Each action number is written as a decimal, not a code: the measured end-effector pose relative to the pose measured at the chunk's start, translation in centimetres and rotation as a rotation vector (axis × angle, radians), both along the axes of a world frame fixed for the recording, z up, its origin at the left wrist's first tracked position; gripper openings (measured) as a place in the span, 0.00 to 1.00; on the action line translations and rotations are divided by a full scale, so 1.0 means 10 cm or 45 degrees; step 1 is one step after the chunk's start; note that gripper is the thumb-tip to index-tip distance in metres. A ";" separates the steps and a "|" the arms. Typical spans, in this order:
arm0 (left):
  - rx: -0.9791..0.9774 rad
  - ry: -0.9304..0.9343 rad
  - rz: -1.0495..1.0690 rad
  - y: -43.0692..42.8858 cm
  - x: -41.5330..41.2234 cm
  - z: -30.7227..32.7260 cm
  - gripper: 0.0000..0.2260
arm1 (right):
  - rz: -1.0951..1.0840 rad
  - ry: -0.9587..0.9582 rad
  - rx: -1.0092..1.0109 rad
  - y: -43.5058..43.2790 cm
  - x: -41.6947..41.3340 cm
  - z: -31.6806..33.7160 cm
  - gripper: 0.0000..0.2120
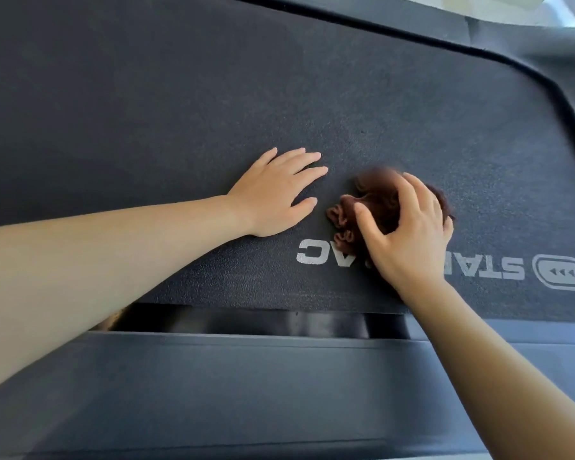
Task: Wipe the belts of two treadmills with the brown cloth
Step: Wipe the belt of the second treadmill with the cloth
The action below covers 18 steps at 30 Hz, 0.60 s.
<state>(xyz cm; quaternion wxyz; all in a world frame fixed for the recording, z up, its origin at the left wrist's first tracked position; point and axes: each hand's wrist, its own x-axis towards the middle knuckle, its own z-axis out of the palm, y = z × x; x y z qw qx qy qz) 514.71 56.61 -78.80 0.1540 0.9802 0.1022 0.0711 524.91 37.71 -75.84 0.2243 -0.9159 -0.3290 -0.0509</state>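
A dark textured treadmill belt [180, 104] fills most of the view, with white upside-down lettering near its front edge. The brown cloth [372, 200] lies bunched on the belt just above the lettering, its far edge blurred. My right hand [409, 234] presses down on the cloth with fingers curled over it. My left hand [276, 194] rests flat on the bare belt just left of the cloth, fingers spread, holding nothing.
A dark plastic side rail [246, 386] of the treadmill runs along the bottom of the view, with a glossy gap between it and the belt. The far rail [478, 38] curves across the top right. A bright floor shows beyond it.
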 end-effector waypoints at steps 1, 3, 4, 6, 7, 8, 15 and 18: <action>0.002 -0.005 0.000 0.00 0.00 0.00 0.24 | 0.008 -0.017 -0.014 0.01 -0.01 -0.02 0.31; 0.008 -0.012 0.001 0.00 0.00 -0.01 0.24 | 0.015 -0.052 -0.024 0.05 0.02 -0.05 0.32; 0.010 -0.012 0.002 0.00 0.00 -0.01 0.24 | 0.008 -0.065 -0.014 0.08 0.05 -0.06 0.31; 0.011 -0.007 0.004 -0.01 0.00 -0.01 0.24 | -0.014 -0.063 0.022 0.16 0.12 -0.07 0.28; 0.012 -0.006 0.005 0.00 0.00 0.00 0.24 | -0.016 -0.054 0.036 0.20 0.17 -0.08 0.27; 0.013 -0.005 0.008 0.00 0.00 0.00 0.24 | -0.011 -0.046 0.041 0.24 0.23 -0.07 0.26; -0.013 0.023 0.001 0.01 0.02 0.03 0.23 | 0.049 0.014 0.028 0.35 0.42 -0.01 0.25; -0.023 0.008 0.011 0.12 0.12 0.08 0.23 | 0.121 -0.011 0.054 0.24 0.35 -0.01 0.23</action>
